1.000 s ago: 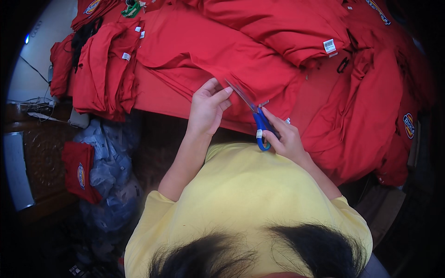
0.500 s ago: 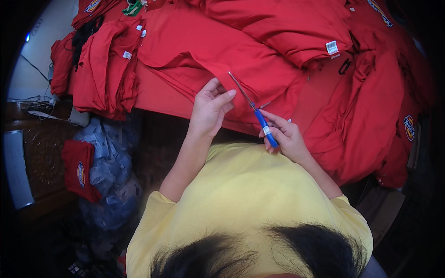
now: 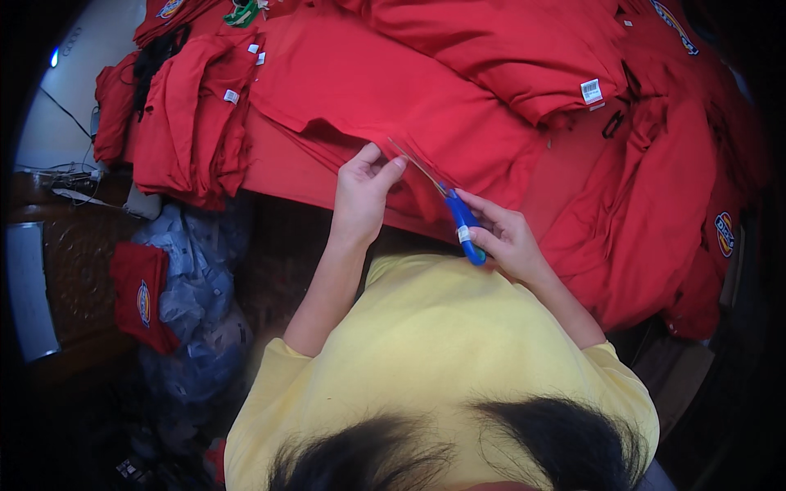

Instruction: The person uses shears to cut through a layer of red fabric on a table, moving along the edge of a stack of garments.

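Scissors with blue handles and thin metal blades are held in my right hand, in front of my yellow shirt. Their blades point up and left, and their tips reach the thumb of my left hand. The fingers of my left hand are curled, thumb toward forefinger, at the near edge of a red garment lying flat on the table. They appear to pinch its edge, though the fingertips partly hide the cloth there.
Folded red garments with small white tags are stacked at the left. More red cloth is heaped at the far side, and a large red pile drapes over the right. Clear plastic bags stand below the table's left end.
My left hand has curled its fingers in closer and moved slightly down at the garment edge. The scissors' blades have shifted left toward its thumb and turned a little.
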The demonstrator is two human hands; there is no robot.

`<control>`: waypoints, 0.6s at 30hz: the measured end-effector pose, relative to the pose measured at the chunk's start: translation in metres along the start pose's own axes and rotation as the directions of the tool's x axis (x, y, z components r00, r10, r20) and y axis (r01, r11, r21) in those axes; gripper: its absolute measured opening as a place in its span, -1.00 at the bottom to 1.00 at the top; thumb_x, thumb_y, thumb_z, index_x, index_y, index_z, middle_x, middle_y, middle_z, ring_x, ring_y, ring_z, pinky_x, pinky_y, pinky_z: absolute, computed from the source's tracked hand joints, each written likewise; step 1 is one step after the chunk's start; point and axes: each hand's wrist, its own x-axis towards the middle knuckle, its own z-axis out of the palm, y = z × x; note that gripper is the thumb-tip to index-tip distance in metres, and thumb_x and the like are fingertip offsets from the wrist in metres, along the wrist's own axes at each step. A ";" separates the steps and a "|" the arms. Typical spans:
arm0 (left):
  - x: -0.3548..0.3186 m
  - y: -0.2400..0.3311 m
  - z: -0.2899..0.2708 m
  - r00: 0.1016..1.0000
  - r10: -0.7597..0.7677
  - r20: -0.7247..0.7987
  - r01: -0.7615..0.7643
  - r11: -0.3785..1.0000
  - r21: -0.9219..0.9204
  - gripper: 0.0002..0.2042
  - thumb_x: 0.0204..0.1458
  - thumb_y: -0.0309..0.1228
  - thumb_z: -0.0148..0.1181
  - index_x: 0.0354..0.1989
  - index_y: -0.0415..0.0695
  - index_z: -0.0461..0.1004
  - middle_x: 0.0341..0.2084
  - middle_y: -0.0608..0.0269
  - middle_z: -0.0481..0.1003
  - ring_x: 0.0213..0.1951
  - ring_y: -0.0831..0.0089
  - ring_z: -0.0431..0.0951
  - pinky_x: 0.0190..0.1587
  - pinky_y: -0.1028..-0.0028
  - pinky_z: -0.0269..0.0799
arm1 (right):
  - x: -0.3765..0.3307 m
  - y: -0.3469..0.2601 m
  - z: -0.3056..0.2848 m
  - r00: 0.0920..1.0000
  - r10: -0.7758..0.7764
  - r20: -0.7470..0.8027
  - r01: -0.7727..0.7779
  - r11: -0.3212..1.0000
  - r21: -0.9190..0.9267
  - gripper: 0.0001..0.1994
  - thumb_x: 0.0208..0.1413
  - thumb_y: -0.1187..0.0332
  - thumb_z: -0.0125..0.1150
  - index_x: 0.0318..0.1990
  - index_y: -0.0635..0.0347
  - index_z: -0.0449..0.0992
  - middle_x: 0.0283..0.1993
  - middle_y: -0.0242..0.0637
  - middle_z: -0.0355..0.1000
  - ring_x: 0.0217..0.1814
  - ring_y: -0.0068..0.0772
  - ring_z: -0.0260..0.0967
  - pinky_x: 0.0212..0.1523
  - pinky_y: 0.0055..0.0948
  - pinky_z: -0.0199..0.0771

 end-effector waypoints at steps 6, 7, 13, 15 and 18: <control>-0.010 0.009 0.016 0.994 0.110 -0.008 -0.109 0.992 0.062 -0.66 0.01 -0.67 0.08 0.01 -0.32 0.34 -0.20 0.20 0.46 -0.20 0.56 0.47 -0.09 0.55 0.41 | 0.016 -0.001 -0.007 0.997 -0.061 0.043 0.066 0.989 -0.133 -0.48 0.10 0.47 0.11 0.24 0.29 0.20 -0.04 -0.25 0.40 -0.11 -0.60 0.35 -0.06 -0.59 0.33; -0.010 0.009 0.017 0.995 0.102 -0.019 -0.100 0.993 0.062 -0.67 0.01 -0.67 0.07 0.01 -0.32 0.34 -0.20 0.20 0.46 -0.19 0.55 0.47 -0.09 0.55 0.41 | 0.017 0.002 -0.010 0.996 -0.075 0.049 0.079 0.993 -0.092 -0.48 0.09 0.46 0.12 0.24 0.27 0.21 -0.05 -0.25 0.41 -0.12 -0.60 0.35 -0.07 -0.59 0.34; 0.000 -0.001 0.004 0.985 0.126 -0.117 -0.135 0.988 -0.072 -0.76 0.06 -0.64 0.04 -0.08 -0.31 0.39 -0.24 0.23 0.46 -0.22 0.56 0.48 -0.15 0.56 0.42 | 0.023 -0.001 -0.018 0.997 0.051 0.057 -0.034 0.965 -0.262 -0.50 0.07 0.40 0.14 0.21 0.18 0.27 -0.18 -0.18 0.46 -0.22 -0.57 0.40 -0.18 -0.52 0.42; -0.001 0.004 0.003 0.988 0.102 -0.120 -0.117 0.984 -0.132 -0.79 0.07 -0.63 0.03 -0.11 -0.30 0.40 -0.28 0.27 0.46 -0.25 0.59 0.48 -0.19 0.58 0.43 | 0.025 -0.004 -0.013 0.991 -0.116 0.066 0.134 0.897 -0.422 -0.48 0.06 0.38 0.17 0.21 0.19 0.27 -0.18 -0.16 0.46 -0.22 -0.53 0.40 -0.16 -0.50 0.42; 0.000 0.003 0.003 0.976 0.127 -0.175 -0.151 0.980 -0.131 -0.80 0.06 -0.62 0.04 -0.12 -0.28 0.40 -0.33 0.32 0.46 -0.31 0.65 0.47 -0.26 0.62 0.43 | 0.030 -0.007 -0.013 0.966 -0.229 0.122 0.258 0.805 -0.534 -0.45 0.03 0.36 0.20 0.21 0.20 0.26 -0.17 -0.12 0.45 -0.20 -0.48 0.41 -0.13 -0.48 0.41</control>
